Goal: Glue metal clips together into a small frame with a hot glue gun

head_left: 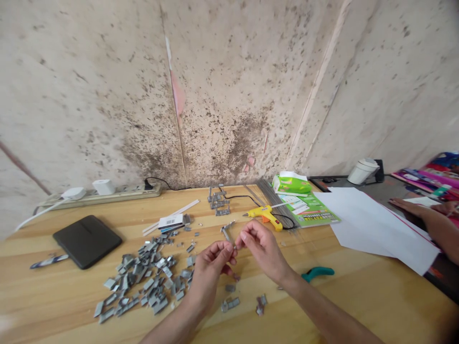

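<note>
My left hand [212, 263] is closed, thumb against fingers, on a small grey angled piece [227, 232] that sticks up past the fingertips. Beside it, my right hand [262, 247] makes a pinch, its fingertips meeting the left ones at the near end of that piece. Whatever lies inside the right pinch is too small to make out. Left of my hands spreads a pile of grey flat pieces [154, 277]. Below them on the table are a grey joined piece [230, 304] and another small assembly [260, 305]. A teal-handled tool [318, 273] lies partly behind my right forearm.
A yellow glue gun [265, 215] lies beyond my right hand, near several grey assemblies [218, 203]. Thin clear sticks [274, 196], a green tissue pack [292, 184] and white paper [373, 229] are to the right. A black tablet [88, 241] sits left. Another person's hand [412, 209] shows far right.
</note>
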Motion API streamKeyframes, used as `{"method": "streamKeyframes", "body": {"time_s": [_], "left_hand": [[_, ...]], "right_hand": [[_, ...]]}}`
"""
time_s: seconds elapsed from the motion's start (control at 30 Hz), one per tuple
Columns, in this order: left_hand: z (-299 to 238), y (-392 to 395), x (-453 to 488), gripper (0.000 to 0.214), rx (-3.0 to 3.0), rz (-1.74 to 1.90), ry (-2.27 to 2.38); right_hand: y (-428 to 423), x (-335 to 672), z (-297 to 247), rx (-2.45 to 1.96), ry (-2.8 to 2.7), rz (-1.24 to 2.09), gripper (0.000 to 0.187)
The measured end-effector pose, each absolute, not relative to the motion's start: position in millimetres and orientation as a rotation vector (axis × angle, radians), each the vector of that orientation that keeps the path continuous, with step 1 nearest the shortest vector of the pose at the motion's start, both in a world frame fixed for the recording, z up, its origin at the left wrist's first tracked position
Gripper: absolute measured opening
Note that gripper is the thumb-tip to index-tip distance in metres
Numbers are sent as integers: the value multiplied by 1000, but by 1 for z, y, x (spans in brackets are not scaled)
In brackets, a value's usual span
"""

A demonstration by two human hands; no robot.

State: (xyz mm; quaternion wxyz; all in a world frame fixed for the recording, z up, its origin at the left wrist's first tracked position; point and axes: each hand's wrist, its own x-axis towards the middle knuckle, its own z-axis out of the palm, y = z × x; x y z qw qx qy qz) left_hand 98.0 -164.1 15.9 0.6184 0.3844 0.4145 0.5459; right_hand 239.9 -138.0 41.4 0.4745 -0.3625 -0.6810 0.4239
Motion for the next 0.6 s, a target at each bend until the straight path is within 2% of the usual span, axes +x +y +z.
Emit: {"method": "streamKeyframes", "body": {"time_s": [0.27, 0.6], "left_hand": [[18, -166, 99, 27, 871, 1220, 951], [17, -168, 100, 25, 829, 1186, 885]], "right_hand": [[-127, 245, 39, -978, -1721, 922, 6], [-125, 245, 41, -990, -1842, 517, 13]]}}
